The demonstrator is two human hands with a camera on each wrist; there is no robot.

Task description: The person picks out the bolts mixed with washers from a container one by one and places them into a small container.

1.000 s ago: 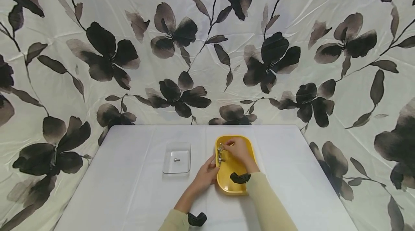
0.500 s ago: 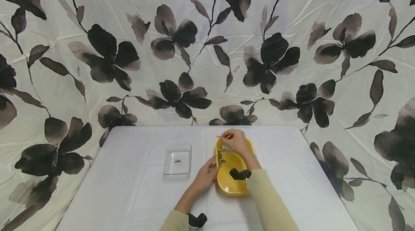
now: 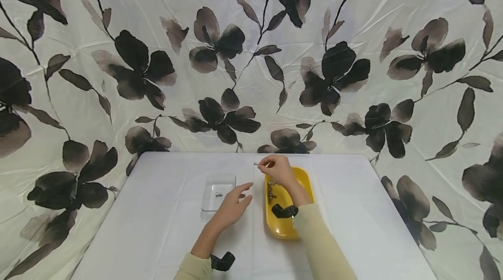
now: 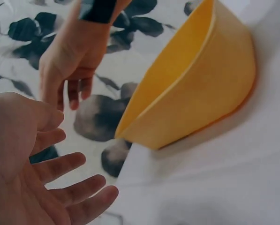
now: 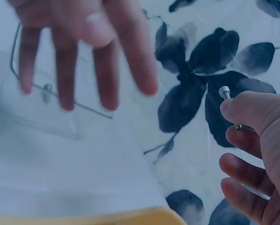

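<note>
Between thumb and index finger my right hand (image 3: 277, 170) pinches a small silver bolt (image 5: 224, 91), its round head sticking up past the thumb. That hand is over the far left corner of the yellow tray (image 3: 284, 221). Several metal pieces (image 3: 271, 191) lie along the tray's left side. My left hand (image 3: 232, 206) has its fingers spread and holds nothing; it hovers between the tray and a clear square dish (image 3: 208, 209), overlapping the dish's right edge in the head view. Inside the dish lies one short bolt (image 3: 218, 194).
A white-covered table (image 3: 149, 236) bears both containers. Behind it hangs a floral cloth (image 3: 251, 53) that also runs down both sides. Each wrist wears a black camera band (image 3: 284, 211).
My right hand has lifted the bolt from the tray's pieces and brought it up and left past the rim. My left hand has let go of the tray and moved left toward the dish.
</note>
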